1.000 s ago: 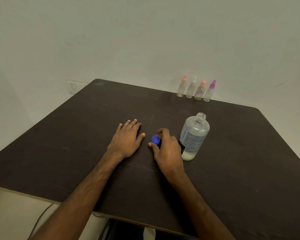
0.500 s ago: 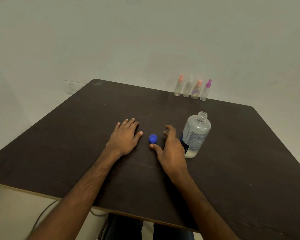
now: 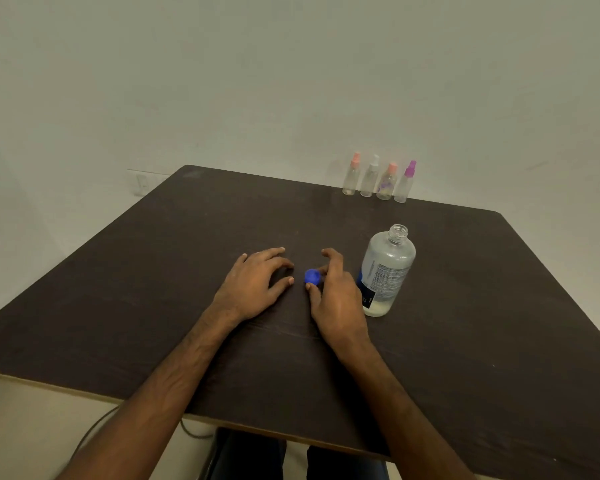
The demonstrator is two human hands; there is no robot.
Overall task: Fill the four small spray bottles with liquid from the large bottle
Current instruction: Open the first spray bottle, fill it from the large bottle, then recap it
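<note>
The large clear bottle [image 3: 387, 271] stands upright and uncapped on the dark table [image 3: 153, 289], with a little liquid at its bottom. Its blue cap [image 3: 311, 276] lies on the table just left of it. My right hand [image 3: 336, 299] rests beside the cap with loosely spread fingers, thumb and a fingertip close to the cap, the index finger raised. My left hand [image 3: 257, 284] rests palm down left of the cap, fingers slightly arched. Four small spray bottles [image 3: 378, 180] stand in a row at the table's far edge, with pink, white, orange and purple tops on.
A pale wall runs right behind the far table edge. A wall socket [image 3: 142, 183] sits at the far left corner. A cable [image 3: 94, 431] hangs below the near edge, and my legs show under the table.
My right hand, which gripped the blue cap a second ago, has let it go onto the table and loosened its fingers. My left hand's fingers have arched up slightly.
</note>
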